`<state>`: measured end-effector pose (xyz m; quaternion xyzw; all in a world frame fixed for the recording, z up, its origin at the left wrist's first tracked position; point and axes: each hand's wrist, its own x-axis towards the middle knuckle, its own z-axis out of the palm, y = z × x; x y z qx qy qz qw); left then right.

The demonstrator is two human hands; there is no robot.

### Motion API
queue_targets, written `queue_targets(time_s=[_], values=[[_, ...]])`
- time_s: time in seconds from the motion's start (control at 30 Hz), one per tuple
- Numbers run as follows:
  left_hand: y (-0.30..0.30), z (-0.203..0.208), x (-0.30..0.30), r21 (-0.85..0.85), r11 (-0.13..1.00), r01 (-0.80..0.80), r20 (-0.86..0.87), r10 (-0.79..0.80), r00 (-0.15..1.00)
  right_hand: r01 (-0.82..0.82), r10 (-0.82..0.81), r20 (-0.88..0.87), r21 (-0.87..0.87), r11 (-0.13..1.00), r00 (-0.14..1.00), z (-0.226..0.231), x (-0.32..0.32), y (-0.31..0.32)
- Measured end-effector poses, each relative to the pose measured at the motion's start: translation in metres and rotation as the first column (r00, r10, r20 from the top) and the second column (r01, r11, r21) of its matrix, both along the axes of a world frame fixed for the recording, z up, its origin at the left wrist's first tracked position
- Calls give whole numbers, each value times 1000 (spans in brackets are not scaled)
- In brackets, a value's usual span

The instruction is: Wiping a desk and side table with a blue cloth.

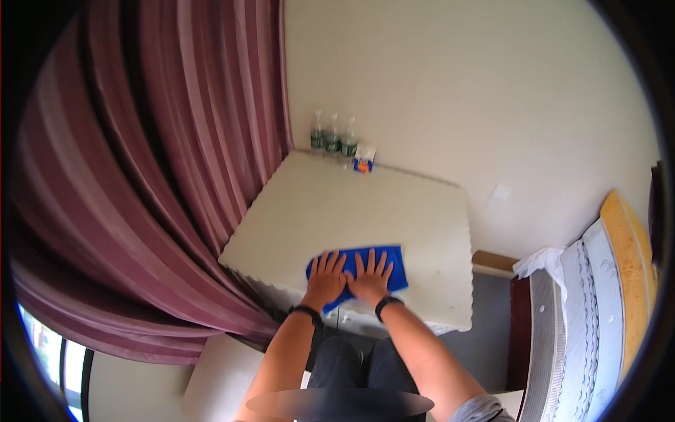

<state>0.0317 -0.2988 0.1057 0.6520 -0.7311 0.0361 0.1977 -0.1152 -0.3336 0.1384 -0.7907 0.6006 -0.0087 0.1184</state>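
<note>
A blue cloth (395, 267) is lying on the pale top of a small table (351, 211), close to the edge which is facing the person. Its colour is strong and even, a deep blue, and I am seeing no pattern on it. The right part is lying flat, and there the outline is showing quite straight sides with clear corners. The left part is mostly hiding under the hand, and its outline there is looking more rounded. Between the wrists, a lower piece of the cloth is reaching down to the table's near edge; whether it is hanging over, I cannot tell.

The left hand (325, 280) is resting on the left part of the cloth, opened and with the palm down. The right hand (370, 280) is lying beside it, also opened, with its fingers spreading over the middle. The thumbs are coming very near to each other, and neither hand is gripping anything.

At the far edge of the table, three clear bottles (332, 141) with green labels are standing in a row, and a small blue-and-white package (364, 160) is standing just beside them.
</note>
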Motion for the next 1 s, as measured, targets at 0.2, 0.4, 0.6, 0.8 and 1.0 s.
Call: queue_targets(time_s=[0.2,0.4,0.6,0.8,1.0], values=[[-110,4,25,-32,995,-96,28,97,995,-28,28,-8,-6,1000,1000,15,29,-113],[-230,20,46,198,965,-173,65,163,984,16,-14,-46,53,998,999,15,61,-229],[-310,37,68,330,928,-175,135,137,981,4,-5,-15,-18,1000,1000,16,81,-307],[-321,34,72,250,954,-164,113,139,984,51,-49,19,-133,990,999,6,87,-315],[-274,39,72,323,943,-86,147,39,988,98,-94,38,-120,988,995,2,80,-261]])
